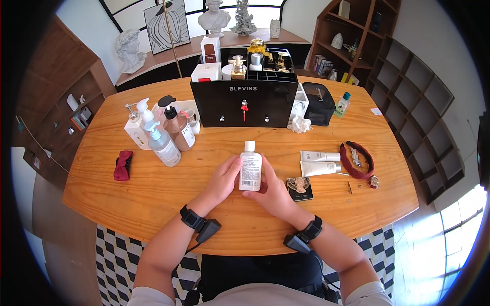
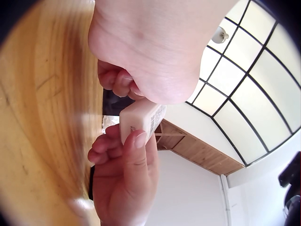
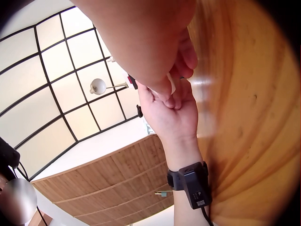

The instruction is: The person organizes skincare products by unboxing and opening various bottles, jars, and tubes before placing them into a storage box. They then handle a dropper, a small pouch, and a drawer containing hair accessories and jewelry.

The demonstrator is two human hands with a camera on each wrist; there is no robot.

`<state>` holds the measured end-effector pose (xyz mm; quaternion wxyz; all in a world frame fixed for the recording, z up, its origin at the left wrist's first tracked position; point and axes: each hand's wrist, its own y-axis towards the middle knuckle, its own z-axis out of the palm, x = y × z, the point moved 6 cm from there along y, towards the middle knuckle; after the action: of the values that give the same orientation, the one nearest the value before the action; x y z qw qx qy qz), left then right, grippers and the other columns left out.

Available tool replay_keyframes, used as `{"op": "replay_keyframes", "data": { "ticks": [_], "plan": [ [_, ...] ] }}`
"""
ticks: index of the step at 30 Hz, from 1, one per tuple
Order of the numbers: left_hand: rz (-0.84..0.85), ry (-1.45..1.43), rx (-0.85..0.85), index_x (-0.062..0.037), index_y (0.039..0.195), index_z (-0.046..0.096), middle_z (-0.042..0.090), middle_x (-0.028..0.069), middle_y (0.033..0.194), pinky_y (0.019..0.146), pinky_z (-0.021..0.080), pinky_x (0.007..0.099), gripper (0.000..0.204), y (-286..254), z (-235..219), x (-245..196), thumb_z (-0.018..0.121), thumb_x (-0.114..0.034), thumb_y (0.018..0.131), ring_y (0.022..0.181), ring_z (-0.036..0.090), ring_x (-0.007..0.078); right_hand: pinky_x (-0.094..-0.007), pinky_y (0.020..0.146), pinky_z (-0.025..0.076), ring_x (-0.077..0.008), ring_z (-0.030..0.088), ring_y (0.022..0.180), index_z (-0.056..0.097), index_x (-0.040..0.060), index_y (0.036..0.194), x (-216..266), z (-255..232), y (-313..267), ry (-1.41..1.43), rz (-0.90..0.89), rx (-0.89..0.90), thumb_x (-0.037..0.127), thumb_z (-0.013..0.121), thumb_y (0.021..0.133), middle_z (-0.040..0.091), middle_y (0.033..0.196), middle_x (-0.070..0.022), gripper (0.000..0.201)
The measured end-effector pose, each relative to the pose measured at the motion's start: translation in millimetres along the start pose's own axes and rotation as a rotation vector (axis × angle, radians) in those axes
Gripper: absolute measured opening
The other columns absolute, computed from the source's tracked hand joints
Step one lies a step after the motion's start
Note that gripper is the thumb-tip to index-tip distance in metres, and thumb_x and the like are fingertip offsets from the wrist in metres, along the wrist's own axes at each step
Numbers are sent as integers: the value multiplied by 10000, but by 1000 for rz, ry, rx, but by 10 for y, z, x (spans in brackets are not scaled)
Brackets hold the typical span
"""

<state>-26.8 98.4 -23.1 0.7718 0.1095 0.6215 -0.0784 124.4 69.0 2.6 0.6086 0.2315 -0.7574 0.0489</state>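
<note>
Both hands hold a small white bottle [image 1: 250, 172] upright over the middle of the table, its cap at the top and its printed label with a barcode facing the head camera. My left hand [image 1: 224, 179] grips its left side. On the other side, my right hand [image 1: 276, 193] has its thumb by the lower corner and its fingers along the edge. From the left wrist, the bottle's base [image 2: 134, 117] shows, with the right thumb pressed against it. In the right wrist view the hands mostly cover the bottle.
A black BLEVINS organizer [image 1: 245, 104] full of cosmetics stands at the back. Pump bottles [image 1: 164, 145] and a dark red bow [image 1: 122, 166] are at left. To the right lie white tubes [image 1: 320, 168], a black compact [image 1: 300, 194], a headband [image 1: 370, 166] and small hair items.
</note>
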Motion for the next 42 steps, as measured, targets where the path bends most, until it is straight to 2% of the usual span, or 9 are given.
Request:
{"op": "replay_keyframes", "data": {
  "ticks": [4,7,10,14,17,20,22,35,42],
  "plan": [
    [-29,37,17,-7,1314,532,627,57,1162,901,510,269,407,5,-50,62,403,-333,1106,1032,612,109,-330,884,567,-215,699,1025,209,11,1556,-16,14,15,39,1,39,86,799,847,687,1181,-167,925],
    [28,5,-36,-23,1223,579,584,-7,957,706,447,217,380,1,3,18,411,-342,1104,784,515,52,-330,888,566,-208,691,1032,245,14,1538,-74,37,28,77,28,80,97,778,872,670,1195,-148,857],
    [21,-46,-68,-30,1182,588,561,-23,904,675,424,214,370,1,19,13,413,-347,1103,753,492,48,-317,865,566,-185,677,1001,277,17,1516,-110,58,13,126,64,99,104,733,914,653,1175,-119,761],
    [56,24,-46,-43,1121,596,515,-41,852,648,380,215,359,14,-34,38,438,-364,1095,724,436,45,-293,804,564,-142,649,928,332,14,1453,-199,101,-1,259,150,156,91,658,966,630,1129,-91,592],
    [84,102,-45,-49,1103,599,497,-51,831,644,361,217,352,-4,-5,-46,463,-374,1086,718,411,45,-285,783,565,-128,642,917,368,34,1376,-166,110,-5,261,139,190,59,578,1010,598,1129,-78,422],
    [87,119,-50,-49,1103,602,516,-50,842,658,366,222,350,-30,33,-118,478,-375,1082,731,421,46,-285,783,564,-134,646,917,381,29,1343,-158,109,-2,302,128,199,52,562,1015,600,1123,-76,375],
    [124,103,-55,-48,1100,605,534,-48,853,669,375,227,346,-27,52,-112,479,-369,1082,744,435,46,-286,774,564,-127,640,899,378,21,1359,-160,109,-3,334,127,187,59,572,1012,609,1115,-77,400],
    [77,53,-13,-39,1096,612,568,-30,901,698,403,230,351,-41,55,-94,446,-348,1095,786,473,49,-272,757,544,-104,620,908,431,26,1333,-124,66,-2,306,107,170,75,614,993,622,1106,-64,389],
    [47,-16,-19,-32,1148,602,571,-33,913,692,405,223,375,-67,105,-153,436,-365,1097,781,475,40,-284,817,554,-112,626,953,435,8,1339,-54,57,-10,324,98,156,91,612,1002,624,1127,-67,390]
  ]
}}
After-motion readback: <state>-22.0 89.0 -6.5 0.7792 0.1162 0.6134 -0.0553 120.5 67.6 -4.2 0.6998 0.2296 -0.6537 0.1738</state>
